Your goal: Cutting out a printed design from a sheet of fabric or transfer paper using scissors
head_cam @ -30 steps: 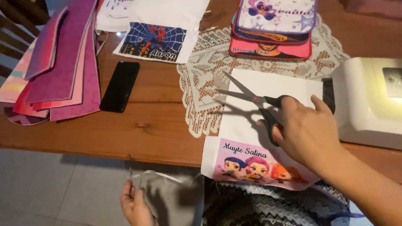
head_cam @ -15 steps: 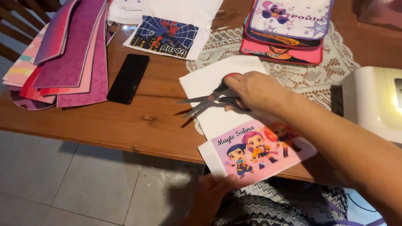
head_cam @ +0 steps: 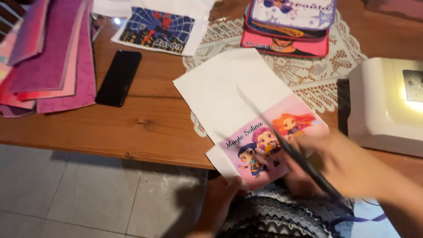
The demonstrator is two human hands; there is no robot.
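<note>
Wooden table [head_cam: 145, 128] over pale floor tiles [head_cam: 88, 194]; right hand [head_cam: 352, 165], blurred, seemingly closed around scissors [head_cam: 286, 145], left hand [head_cam: 220, 202] pinching printed sheet [head_cam: 229, 88].

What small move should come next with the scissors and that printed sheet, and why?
Probably steady the printed sheet first: it overhangs the table edge, the left hand is only at its lower corner, and the scissors in the right hand are blurred above the picture.

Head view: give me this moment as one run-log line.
right hand: holds scissors, motion-blurred | left hand: at lower edge of white bag with cartoon print | surface: wooden table | nearby: black phone
</note>
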